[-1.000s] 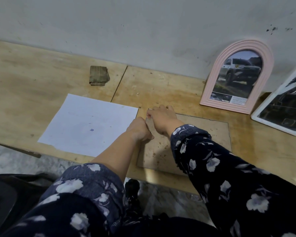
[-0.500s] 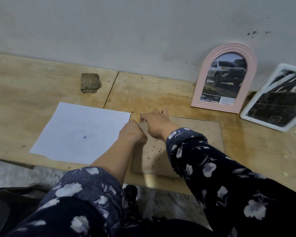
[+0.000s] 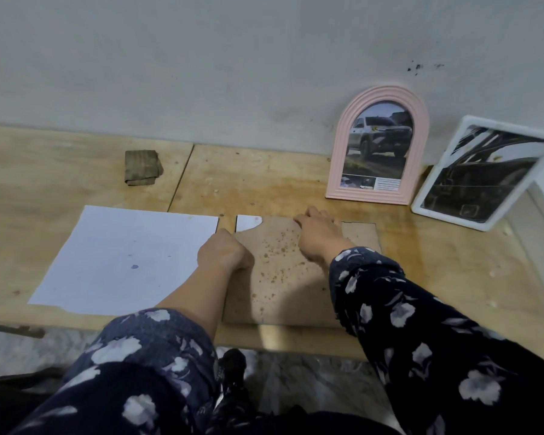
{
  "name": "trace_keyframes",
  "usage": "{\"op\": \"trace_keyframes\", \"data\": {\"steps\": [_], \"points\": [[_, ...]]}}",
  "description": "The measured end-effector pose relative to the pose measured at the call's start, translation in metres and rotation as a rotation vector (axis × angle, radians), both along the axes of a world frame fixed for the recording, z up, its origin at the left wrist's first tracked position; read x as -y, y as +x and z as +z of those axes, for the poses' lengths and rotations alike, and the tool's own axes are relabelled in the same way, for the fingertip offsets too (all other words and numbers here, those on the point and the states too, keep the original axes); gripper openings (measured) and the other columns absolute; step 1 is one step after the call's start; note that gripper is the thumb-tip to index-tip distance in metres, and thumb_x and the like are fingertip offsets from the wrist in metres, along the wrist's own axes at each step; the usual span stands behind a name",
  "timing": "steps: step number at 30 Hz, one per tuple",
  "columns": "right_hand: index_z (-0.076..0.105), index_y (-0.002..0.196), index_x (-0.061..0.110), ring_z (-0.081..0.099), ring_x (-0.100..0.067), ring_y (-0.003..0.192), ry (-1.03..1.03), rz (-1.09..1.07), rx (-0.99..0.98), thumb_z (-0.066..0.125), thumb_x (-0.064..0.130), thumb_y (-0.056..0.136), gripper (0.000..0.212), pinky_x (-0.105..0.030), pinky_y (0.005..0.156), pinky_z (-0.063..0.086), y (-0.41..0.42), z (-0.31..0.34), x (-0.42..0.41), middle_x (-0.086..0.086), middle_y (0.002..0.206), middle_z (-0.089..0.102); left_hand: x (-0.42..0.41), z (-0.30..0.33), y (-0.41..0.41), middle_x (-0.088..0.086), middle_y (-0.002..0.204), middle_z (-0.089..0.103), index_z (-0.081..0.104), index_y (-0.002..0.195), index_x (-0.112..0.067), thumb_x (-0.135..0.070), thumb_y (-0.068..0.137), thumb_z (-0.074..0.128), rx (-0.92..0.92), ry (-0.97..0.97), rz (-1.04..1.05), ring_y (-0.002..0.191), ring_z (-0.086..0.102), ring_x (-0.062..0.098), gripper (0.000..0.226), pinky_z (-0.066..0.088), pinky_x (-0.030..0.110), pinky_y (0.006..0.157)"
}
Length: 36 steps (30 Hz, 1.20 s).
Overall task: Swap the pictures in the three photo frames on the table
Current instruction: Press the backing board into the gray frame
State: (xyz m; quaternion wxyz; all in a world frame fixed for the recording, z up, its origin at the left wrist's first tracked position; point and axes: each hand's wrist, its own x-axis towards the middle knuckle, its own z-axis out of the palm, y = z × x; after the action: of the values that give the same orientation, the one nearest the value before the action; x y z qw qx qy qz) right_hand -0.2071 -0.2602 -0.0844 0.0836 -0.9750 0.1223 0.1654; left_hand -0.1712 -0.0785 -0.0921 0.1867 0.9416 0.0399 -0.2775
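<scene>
- The table (image 3: 264, 183) holds a white sheet (image 3: 129, 259) lying flat at left.
- A third frame lies face down; its brown backing board (image 3: 280, 277) shows a white corner, apparently half done.
- The white frame (image 3: 481, 171) and pink arched frame (image 3: 379, 146) lean on the wall, both filled.
- The left hand (image 3: 223, 255) is fisted at the board's edge; what it holds I cannot tell. The right hand (image 3: 319, 237) curls its fingers over the far edge.

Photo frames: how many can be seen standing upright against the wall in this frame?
2. The pink arched frame leans on the wall at right; the white rectangular frame stands tilted beside it, further right. A third may lie face-down under the hands, but that is unclear.
</scene>
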Motion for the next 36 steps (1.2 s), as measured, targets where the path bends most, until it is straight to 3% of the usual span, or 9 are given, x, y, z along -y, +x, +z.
{"op": "trace_keyframes", "data": {"steps": [4,10,16,20,22,25,29,31,36], "points": [[0.043,0.139,0.018,0.037,-0.027,0.127,-0.061,0.044,0.006,0.046,0.017,0.085,0.053,-0.043,0.11,0.026,0.0,-0.004,0.001,-0.007,0.138,0.039,-0.003,0.0,0.003,0.001,0.098,0.055,0.042,0.106,-0.019,-0.022,0.073,0.072,0.012,0.037,-0.059,0.091,0.054,0.023,0.045,0.041,0.029,0.069],[0.033,0.146,0.023,0.031,-0.026,0.135,-0.104,0.055,-0.057,0.045,0.026,0.085,0.062,-0.054,0.117,-0.002,0.001,-0.005,-0.001,-0.005,0.144,0.035,-0.004,0.001,0.005,0.0,0.095,0.055,0.043,0.109,-0.021,-0.02,0.075,0.073,0.016,0.046,-0.1,0.088,0.052,0.022,0.045,0.039,0.029,0.067],[0.035,0.145,0.027,0.03,-0.027,0.137,-0.058,0.032,-0.067,0.042,0.022,0.085,0.061,-0.056,0.116,-0.009,0.001,0.001,-0.001,-0.005,0.147,0.035,-0.005,0.002,0.003,-0.001,0.094,0.057,0.05,0.115,-0.02,-0.022,0.075,0.076,0.077,0.074,-0.128,0.098,0.058,0.023,0.048,0.039,0.027,0.068],[0.034,0.145,0.028,0.031,-0.027,0.137,-0.04,0.025,-0.073,0.039,0.018,0.082,0.065,-0.059,0.113,-0.014,0.0,0.007,0.0,-0.005,0.148,0.034,-0.004,0.003,0.001,-0.001,0.093,0.055,0.048,0.118,-0.018,-0.023,0.075,0.077,0.053,0.079,-0.126,0.09,0.054,0.022,0.053,0.039,0.028,0.07],[0.034,0.145,0.029,0.031,-0.027,0.138,-0.041,0.024,-0.081,0.04,0.017,0.081,0.066,-0.06,0.112,-0.015,0.0,0.009,0.0,-0.005,0.148,0.035,-0.003,0.004,0.001,0.0,0.097,0.056,0.046,0.121,-0.018,-0.023,0.075,0.077,0.045,0.081,-0.126,0.097,0.057,0.023,0.056,0.039,0.028,0.071],[0.034,0.144,0.034,0.03,-0.03,0.136,0.007,-0.012,-0.126,0.039,0.021,0.085,0.061,-0.059,0.114,-0.006,0.005,0.009,0.004,-0.005,0.145,0.04,-0.004,0.005,0.001,0.002,0.105,0.059,0.045,0.121,-0.018,-0.024,0.076,0.077,0.029,0.099,-0.12,0.105,0.059,0.024,0.055,0.039,0.029,0.071],[0.043,0.141,0.037,0.038,-0.029,0.131,0.176,-0.046,-0.038,0.04,0.013,0.085,0.061,-0.044,0.112,0.029,0.005,0.011,0.017,-0.002,0.143,0.048,-0.004,0.006,0.002,0.002,0.107,0.06,0.045,0.119,-0.018,-0.027,0.075,0.077,0.021,0.12,-0.113,0.104,0.058,0.024,0.055,0.04,0.029,0.071],[0.041,0.143,0.036,0.036,-0.028,0.134,0.189,-0.103,0.009,0.041,0.008,0.082,0.067,-0.042,0.112,0.03,0.0,0.008,0.022,-0.002,0.146,0.043,-0.003,0.007,0.002,0.001,0.104,0.058,0.044,0.119,-0.018,-0.026,0.075,0.076,0.019,0.124,-0.103,0.104,0.058,0.023,0.055,0.04,0.029,0.071],[0.042,0.14,0.029,0.031,-0.028,0.131,-0.015,-0.167,0.068,0.047,0.013,0.082,0.061,-0.043,0.113,0.021,-0.022,-0.003,0.04,-0.007,0.139,0.039,-0.001,0.008,0.0,0.001,0.106,0.056,0.044,0.121,-0.017,-0.029,0.074,0.074,0.004,0.149,-0.085,0.105,0.057,0.023,0.057,0.04,0.029,0.073]]}}
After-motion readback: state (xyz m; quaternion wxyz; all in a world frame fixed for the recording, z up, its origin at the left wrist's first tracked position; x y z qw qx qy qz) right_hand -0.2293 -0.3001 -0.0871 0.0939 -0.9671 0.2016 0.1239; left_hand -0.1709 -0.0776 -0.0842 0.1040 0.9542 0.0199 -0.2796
